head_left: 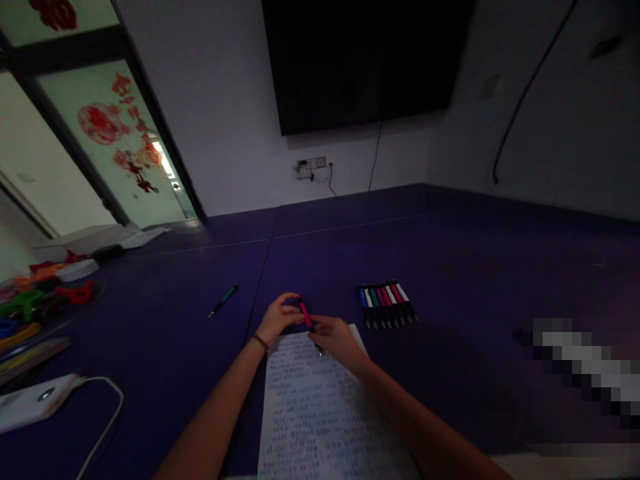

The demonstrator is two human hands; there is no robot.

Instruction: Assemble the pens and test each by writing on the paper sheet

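Observation:
Between my two hands is a pink and black pen (305,316), its tip pointing down over a sheet of handwritten paper (305,400). My left hand (279,319) has its fingers closed about the pen's upper end. Lower down, my right hand (334,339) grips the same pen near its dark grip section. To the right of the paper lies a row of several pens (387,304) in blue, white, green, purple and pink, side by side. A single green and black pen (223,301) rests alone to the left of my hands.
Colourful plastic items (30,303) crowd the far left of the purple table (320,253). In front of them sits a white power bank (37,403) with a white cable (117,413). Papers (143,237) lie at the back left. A black screen (367,63) hangs on the wall.

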